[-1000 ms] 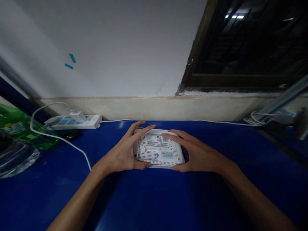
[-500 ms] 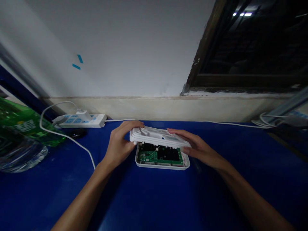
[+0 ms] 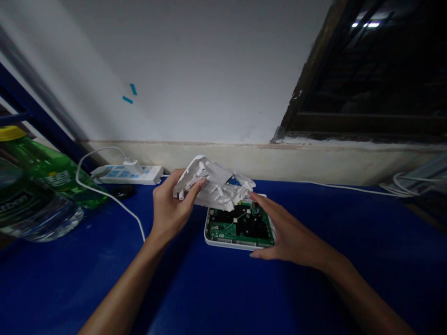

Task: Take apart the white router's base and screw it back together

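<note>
My left hand point(image 3: 171, 204) holds up a white plastic router cover point(image 3: 218, 184), tilted with its ribbed inner side showing. The cover's far end overhangs the open router base. Below it sits a white base tray point(image 3: 223, 244) holding a green circuit board point(image 3: 240, 227) with black patches and thin wires. My right hand point(image 3: 291, 237) grips the tray's right side, fingers over the board's edge and thumb at the tray's near rim. The cover hides the board's far edge.
A white power strip point(image 3: 127, 175) with a plug and white cables lies behind the hands on the blue table point(image 3: 87, 279). At left stand a green bottle point(image 3: 52, 179) and a clear bottle point(image 3: 35, 211). A coiled white cable point(image 3: 401, 185) lies at the right.
The white cover has come off the base and tilted upward in my left hand, exposing more of the green board. My right hand has moved from the cover down to the tray's side.
</note>
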`<state>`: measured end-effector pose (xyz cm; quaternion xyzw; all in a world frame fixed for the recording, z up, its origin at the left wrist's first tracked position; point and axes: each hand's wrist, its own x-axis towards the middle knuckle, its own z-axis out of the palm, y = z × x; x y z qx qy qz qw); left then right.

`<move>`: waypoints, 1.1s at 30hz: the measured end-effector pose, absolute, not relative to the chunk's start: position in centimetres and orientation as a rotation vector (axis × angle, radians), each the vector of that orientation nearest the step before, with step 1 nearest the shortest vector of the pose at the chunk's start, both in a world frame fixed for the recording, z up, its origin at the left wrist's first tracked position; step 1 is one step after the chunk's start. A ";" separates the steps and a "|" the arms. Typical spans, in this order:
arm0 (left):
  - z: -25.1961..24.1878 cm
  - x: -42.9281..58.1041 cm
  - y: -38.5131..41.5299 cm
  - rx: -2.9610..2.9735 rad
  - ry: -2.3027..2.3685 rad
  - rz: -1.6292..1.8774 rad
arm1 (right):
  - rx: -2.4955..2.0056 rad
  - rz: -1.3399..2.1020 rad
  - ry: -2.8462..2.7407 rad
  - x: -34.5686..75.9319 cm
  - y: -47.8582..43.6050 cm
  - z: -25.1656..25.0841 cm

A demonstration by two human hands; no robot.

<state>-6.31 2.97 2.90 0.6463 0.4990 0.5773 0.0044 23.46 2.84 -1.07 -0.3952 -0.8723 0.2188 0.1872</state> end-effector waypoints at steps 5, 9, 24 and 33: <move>2.9 -7.2 3.6 1.820 1.508 1.717 | -1.060 0.735 -2.500 24.8 2.4 0.2; 2.6 -7.7 4.0 1.642 1.458 1.560 | -1.126 0.919 -2.355 25.6 2.3 0.8; 0.9 -7.3 4.5 1.248 1.345 1.433 | -1.067 0.312 -1.909 15.9 5.4 0.2; -0.1 -6.8 4.8 1.192 1.330 1.456 | -1.065 0.200 -1.912 15.4 5.6 -0.5</move>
